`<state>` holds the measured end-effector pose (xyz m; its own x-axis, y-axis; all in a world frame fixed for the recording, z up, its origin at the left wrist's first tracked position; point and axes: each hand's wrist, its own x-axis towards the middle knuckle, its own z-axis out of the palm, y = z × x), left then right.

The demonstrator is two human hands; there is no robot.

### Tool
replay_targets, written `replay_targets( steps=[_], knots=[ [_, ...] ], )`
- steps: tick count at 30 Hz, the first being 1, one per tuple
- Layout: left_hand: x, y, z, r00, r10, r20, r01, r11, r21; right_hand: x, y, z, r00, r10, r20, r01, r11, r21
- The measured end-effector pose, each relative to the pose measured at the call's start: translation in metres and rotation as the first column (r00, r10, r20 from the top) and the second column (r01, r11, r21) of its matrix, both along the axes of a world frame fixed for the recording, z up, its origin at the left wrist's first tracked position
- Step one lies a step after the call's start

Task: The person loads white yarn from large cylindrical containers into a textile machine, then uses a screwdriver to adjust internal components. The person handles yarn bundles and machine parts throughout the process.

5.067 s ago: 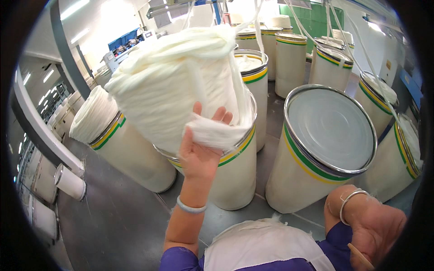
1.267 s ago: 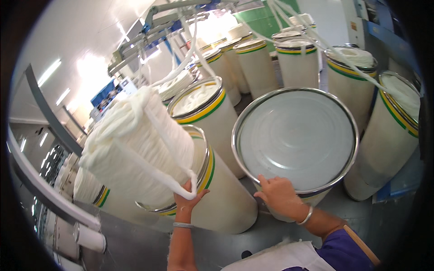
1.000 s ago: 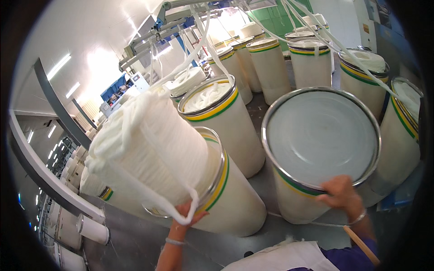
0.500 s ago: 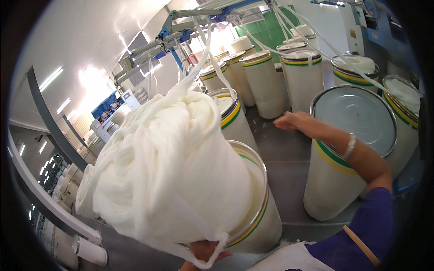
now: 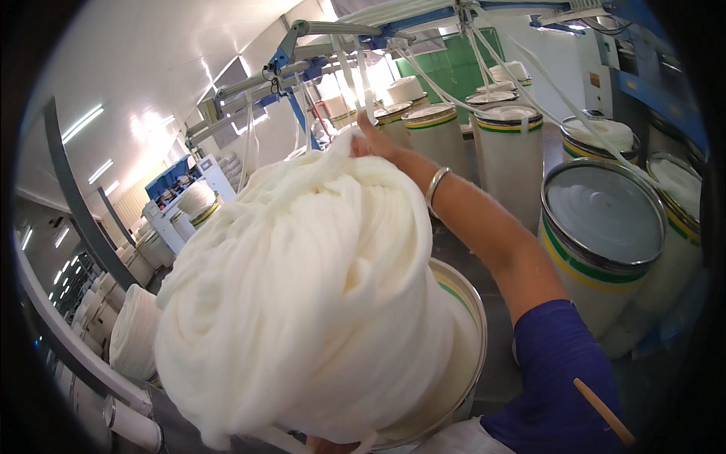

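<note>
A big coiled mass of white fibre sliver (image 5: 295,303) bulges up and leftward out of a tall cream can (image 5: 476,340) with a metal rim. My right hand (image 5: 374,142) is at the far top of the mass, closed around a strand of sliver, the thumb pointing up. Some of its fingers are hidden by the fibre. At the lower edge, my left hand (image 5: 329,445) shows only in part, under the near side of the mass beside a hanging strand. Its fingers are hidden.
Right of me stands a can with a grey disc (image 5: 605,208) inside its rim. Several sliver-filled cans (image 5: 510,151) stand behind. Strands rise to an overhead metal frame (image 5: 340,29). A white cylinder (image 5: 132,424) lies at lower left.
My right hand has swung left from above the floor to the top of the sliver mass. The mass sits lower in view, and less of my left hand shows.
</note>
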<state>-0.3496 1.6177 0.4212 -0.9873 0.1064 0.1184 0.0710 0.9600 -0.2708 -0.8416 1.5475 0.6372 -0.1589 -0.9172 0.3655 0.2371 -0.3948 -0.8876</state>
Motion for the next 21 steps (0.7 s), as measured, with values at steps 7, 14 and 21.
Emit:
replay_targets(
  steps=[7,14,21],
  knots=[
    [-0.063,-0.004,0.005,0.993,0.086,0.087,-0.094,0.992,0.085,-0.024,0.029,0.093,0.869,-0.202,-0.452,0.060,0.949,-0.309],
    [-0.112,-0.009,-0.003,0.983,0.086,0.162,-0.107,0.985,0.132,-0.015,0.072,0.105,0.762,-0.202,-0.616,0.069,0.970,-0.232],
    [-0.166,-0.022,-0.021,0.916,0.095,0.389,-0.168,0.973,0.158,-0.050,0.120,0.102,0.579,-0.262,-0.772,0.123,0.964,-0.235]
  ],
)
